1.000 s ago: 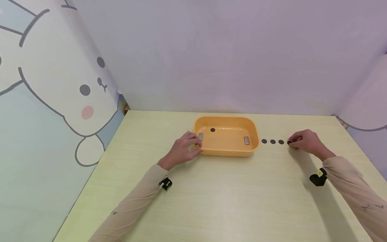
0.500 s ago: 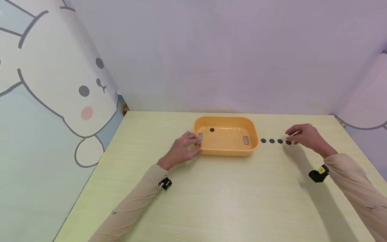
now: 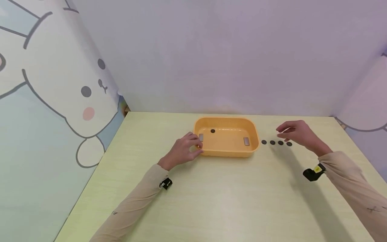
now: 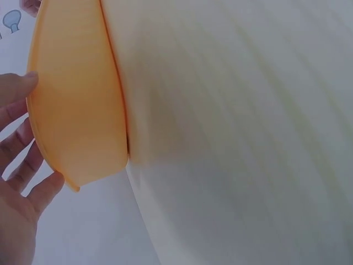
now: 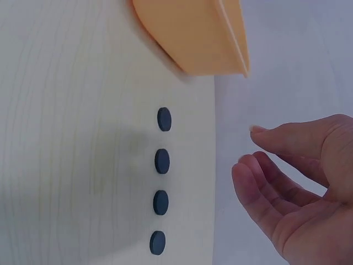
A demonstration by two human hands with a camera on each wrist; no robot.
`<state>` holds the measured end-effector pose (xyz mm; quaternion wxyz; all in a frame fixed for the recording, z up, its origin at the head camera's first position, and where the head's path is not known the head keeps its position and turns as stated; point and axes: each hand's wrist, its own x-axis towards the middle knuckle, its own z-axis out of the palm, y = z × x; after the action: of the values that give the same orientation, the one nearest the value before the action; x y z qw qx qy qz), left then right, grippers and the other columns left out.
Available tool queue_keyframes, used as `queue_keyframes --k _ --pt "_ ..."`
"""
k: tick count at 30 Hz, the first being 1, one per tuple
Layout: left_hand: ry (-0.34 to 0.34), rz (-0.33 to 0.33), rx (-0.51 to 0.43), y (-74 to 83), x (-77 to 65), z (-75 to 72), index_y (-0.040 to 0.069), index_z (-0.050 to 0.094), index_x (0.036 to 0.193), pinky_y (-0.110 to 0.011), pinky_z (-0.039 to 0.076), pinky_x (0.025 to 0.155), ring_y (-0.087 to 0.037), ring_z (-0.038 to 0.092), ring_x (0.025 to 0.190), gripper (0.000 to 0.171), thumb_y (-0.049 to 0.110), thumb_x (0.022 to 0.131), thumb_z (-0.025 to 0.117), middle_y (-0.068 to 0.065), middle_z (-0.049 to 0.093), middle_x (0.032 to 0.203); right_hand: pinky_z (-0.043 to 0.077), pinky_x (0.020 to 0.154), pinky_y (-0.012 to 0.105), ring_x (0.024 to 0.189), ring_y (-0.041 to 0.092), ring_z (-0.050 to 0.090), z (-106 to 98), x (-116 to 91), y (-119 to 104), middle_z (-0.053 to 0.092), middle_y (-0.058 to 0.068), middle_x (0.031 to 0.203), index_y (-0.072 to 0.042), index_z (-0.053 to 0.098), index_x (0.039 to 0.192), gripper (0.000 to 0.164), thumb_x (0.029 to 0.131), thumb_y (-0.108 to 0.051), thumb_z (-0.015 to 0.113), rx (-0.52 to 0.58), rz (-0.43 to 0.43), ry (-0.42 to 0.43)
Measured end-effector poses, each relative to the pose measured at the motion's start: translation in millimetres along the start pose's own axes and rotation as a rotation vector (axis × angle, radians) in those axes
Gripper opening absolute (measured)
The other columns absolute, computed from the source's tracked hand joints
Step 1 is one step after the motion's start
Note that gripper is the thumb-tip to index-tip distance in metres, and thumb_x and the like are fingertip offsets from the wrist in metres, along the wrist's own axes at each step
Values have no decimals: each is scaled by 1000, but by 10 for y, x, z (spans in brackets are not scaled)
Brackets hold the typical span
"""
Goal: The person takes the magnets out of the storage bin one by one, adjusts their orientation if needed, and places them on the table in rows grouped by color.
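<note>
In the head view my left hand (image 3: 183,148) holds the left end of an orange plastic basin (image 3: 226,153), its fingers over the rim and its thumb at the front corner. The left wrist view shows that hand's fingertips along the rim of the basin (image 4: 77,99). Inside the basin lie one black disc (image 3: 213,131) and two small rectangular pieces, one on the left (image 3: 201,137) and one on the right (image 3: 246,141). Several black discs (image 5: 162,161) lie in a row on the table. My right hand (image 3: 297,134) hovers above them, fingers loosely bent, holding nothing.
The pale wooden table (image 3: 223,195) ends at a light lilac wall (image 3: 223,60) behind the basin. A side wall (image 3: 33,144) with a cartoon animal print stands on the left. The row of discs runs from near the basin's right end outward.
My right hand has released the outermost disc onto the table, risen, and moved left above the row. The left hand stays at the basin.
</note>
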<state>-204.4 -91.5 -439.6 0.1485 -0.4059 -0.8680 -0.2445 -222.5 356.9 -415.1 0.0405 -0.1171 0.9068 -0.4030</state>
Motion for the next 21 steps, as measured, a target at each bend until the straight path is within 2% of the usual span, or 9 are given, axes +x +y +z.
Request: queue_keyframes --k 7,14,21 --pt "31 17 -3 -19 8 18 15 66 84 -23 46 63 -12 50 87 12 21 80 76 5 60 90 53 60 30 72 4 64 12 58 -167 64 24 102 6 63 106 28 85 -12 71 23 -28 16" --pt "21 3 -17 -14 1 25 15 67 83 -24 47 65 -12 51 89 11 20 80 76 4 61 91 54 62 30 75 4 64 64 117 -291 61 26 108 6 62 107 29 86 -12 70 34 -28 -11" --pt "25 -1 -21 -12 -16 25 14 67 83 -25 48 65 -13 51 89 12 21 80 77 4 61 91 54 63 31 77 6 65 176 151 -363 62 23 107 5 63 105 28 85 -12 71 82 -38 -23"
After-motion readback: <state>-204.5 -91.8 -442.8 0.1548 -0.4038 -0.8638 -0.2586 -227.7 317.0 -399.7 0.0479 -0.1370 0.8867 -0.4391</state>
